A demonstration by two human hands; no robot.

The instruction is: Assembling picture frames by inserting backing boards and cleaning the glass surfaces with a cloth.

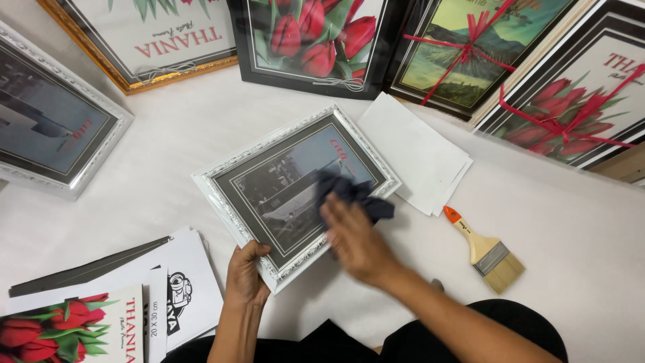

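White table [201, 128] ringed by framed prints carries a silver frame [295, 191] at its middle, left hand [245, 274] gripping the near edge, right hand [356, 238] pressing a dark cloth [349, 191] on the glass, a brush [487, 250] lying nearby.

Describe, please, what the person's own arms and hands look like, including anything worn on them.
Both forearms are bare, with no sleeves reaching them in view. The left hand and right hand wear no gloves, and no rings, watch or bracelets show. The right hand is motion-blurred, so fine details cannot be told.
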